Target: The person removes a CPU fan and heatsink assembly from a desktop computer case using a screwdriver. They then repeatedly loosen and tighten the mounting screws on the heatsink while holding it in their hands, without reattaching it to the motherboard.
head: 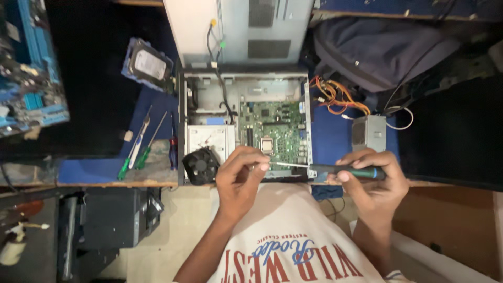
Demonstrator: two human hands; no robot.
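Observation:
An open desktop computer case point(183, 105) lies on the bench with its green motherboard point(277, 131) exposed. My right hand point(374, 181) grips a screwdriver point(335, 169) with a dark, teal-banded handle; its thin shaft runs left to the case's near edge. My left hand point(240, 178) pinches at the shaft's tip, just below the motherboard. A black cooling fan point(200, 165) sits at the case's front left corner, next to my left hand.
Several screwdrivers point(139, 149) lie left of the case. A hard drive point(149, 65) rests further back, a blue circuit board point(29, 78) at far left. A grey power supply point(369, 132) with orange wires point(335, 97) and a dark bag point(377, 50) sit right.

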